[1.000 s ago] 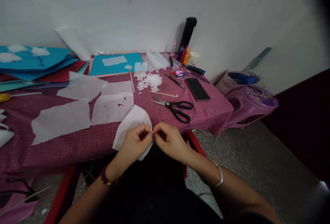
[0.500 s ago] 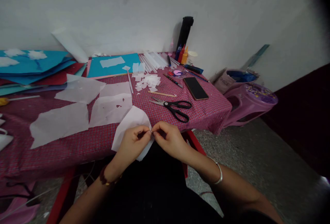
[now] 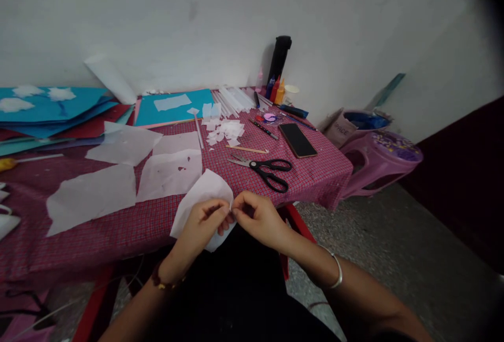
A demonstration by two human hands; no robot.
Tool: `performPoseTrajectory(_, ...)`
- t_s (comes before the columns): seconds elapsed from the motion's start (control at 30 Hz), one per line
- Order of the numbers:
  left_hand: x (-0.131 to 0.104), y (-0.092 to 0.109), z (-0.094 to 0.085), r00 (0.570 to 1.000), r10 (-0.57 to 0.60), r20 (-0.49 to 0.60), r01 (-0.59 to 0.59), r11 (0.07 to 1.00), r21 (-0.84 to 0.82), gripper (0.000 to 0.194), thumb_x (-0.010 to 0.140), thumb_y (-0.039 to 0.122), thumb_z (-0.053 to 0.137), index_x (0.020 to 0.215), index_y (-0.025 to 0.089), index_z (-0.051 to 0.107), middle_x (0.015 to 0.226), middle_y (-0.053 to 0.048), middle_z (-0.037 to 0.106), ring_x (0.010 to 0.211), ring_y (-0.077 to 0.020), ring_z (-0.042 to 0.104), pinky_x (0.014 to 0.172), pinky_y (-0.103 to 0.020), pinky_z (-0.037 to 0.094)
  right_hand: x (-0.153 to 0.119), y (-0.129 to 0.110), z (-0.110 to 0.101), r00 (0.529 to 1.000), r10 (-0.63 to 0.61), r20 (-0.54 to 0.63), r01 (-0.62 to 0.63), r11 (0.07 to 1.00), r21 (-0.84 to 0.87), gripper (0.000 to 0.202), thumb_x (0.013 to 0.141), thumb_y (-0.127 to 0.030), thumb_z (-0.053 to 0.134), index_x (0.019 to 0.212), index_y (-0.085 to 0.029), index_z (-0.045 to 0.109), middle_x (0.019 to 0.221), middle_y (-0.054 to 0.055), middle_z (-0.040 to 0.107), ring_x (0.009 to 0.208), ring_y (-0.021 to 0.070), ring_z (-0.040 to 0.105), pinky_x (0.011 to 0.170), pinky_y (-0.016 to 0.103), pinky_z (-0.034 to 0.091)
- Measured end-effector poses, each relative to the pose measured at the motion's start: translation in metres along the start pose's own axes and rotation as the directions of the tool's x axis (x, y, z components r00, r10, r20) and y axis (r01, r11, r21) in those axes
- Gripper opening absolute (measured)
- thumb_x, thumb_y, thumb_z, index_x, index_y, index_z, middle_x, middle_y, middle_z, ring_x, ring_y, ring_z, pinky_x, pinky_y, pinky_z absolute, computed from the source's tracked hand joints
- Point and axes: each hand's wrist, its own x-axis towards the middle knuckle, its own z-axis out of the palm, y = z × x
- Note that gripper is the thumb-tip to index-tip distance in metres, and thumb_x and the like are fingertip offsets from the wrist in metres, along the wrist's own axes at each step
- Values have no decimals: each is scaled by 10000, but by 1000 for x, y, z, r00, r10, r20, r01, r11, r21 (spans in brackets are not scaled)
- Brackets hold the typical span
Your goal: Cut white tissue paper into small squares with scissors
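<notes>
A white paper sheet hangs partly over the table's front edge, above my lap. My left hand is closed in a pinch at the sheet's right edge, its palm and wrist covering part of the paper. Close beside it, almost touching, my right hand is closed with thumb and forefinger pinched at the same edge. Whatever lies between the right fingertips is too small to make out. Black-handled scissors rest just beyond the hands, blades slightly apart and pointing left.
Torn white sheets cover the left of the checked tablecloth. Paper scraps, a thin wooden stick, a pen and a phone lie farther back. Paint bottles stand near the wall; a pink stool is at right.
My left hand's lower fingers now show in front of the paper, and the fingertips have shifted slightly. The view has tilted up a little, so everything sits lower.
</notes>
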Motion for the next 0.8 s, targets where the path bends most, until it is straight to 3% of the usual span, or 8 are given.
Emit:
performPoseTrajectory(0.23, 0, -3, 0, 998, -37, -43, 38, 999, 32, 161, 771, 224, 533, 648, 153, 607, 543, 28, 562, 442, -71, 469, 425, -179, 376, 0, 0, 1, 1000, 16, 17, -16, 1000, 8, 102, 798, -105, 525, 775, -196, 563, 701, -30, 593, 645, 113, 558, 621, 231, 437)
performPoseTrajectory(0.37, -2, 5, 1, 997, -42, -58, 47, 995, 87, 133, 749, 219, 541, 658, 153, 613, 560, 29, 575, 443, -67, 467, 436, -179, 384, 1, 1, 2, 999, 37, 7, -37, 998, 59, 101, 794, -102, 525, 779, -196, 558, 704, -30, 589, 648, 113, 558, 627, 232, 444)
performPoseTrajectory(0.57, -6, 16, 3, 997, -18, -75, 33, 977, 212, 168, 756, 263, 556, 658, 157, 642, 538, 28, 570, 453, -78, 468, 441, -185, 379, 1, 3, 0, 1000, 16, 15, -16, 1000, 4, 104, 799, -104, 525, 798, -199, 567, 730, -25, 598, 670, 117, 565, 660, 241, 453)
performPoseTrajectory(0.8, -1, 5, -2, 999, -50, -17, 51, 997, 54, 270, 814, 266, 486, 636, 142, 645, 549, -1, 589, 462, -93, 502, 447, -203, 400, 2, 2, -1, 999, -22, 36, 20, 998, 67, 146, 778, -65, 506, 791, -196, 569, 715, -34, 593, 671, 112, 562, 653, 230, 444)
